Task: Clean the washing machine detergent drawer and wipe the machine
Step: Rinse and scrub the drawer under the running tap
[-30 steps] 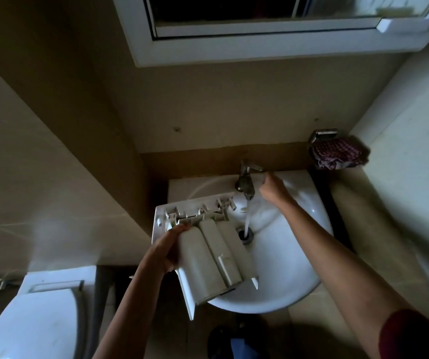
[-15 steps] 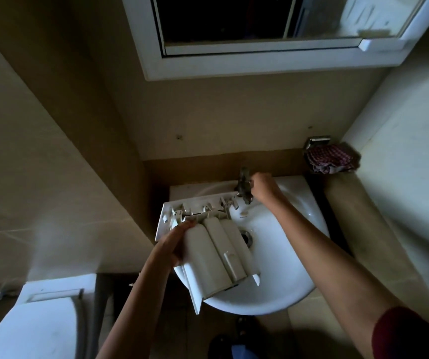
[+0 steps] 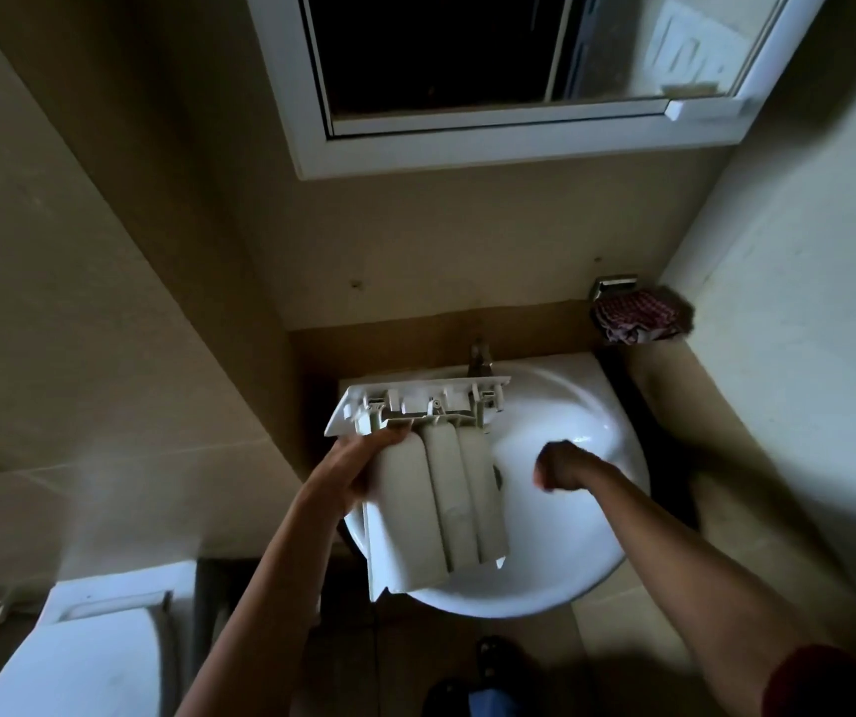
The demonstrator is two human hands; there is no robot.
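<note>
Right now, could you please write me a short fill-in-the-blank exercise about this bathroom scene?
1. The left hand grips the detergent drawer over the white ___.
2. The checked cloth lies to the ___ of the tap.
3. The toilet stands at the picture's lower ___.
Missing words: sink; right; left.

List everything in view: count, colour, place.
drawer: 1, white, held over the sink's left side
sink: 1, white, centre, against the back wall
tap: 1, metal, at the sink's back edge
cloth: 1, red check, back right corner
mirror: 1, white frame, on the wall above the sink
toilet: 1, white, lower left
left grip: 1, holds the drawer's left edge
right grip: 1, fingers curled, holding nothing, over the basin, blurred
</note>
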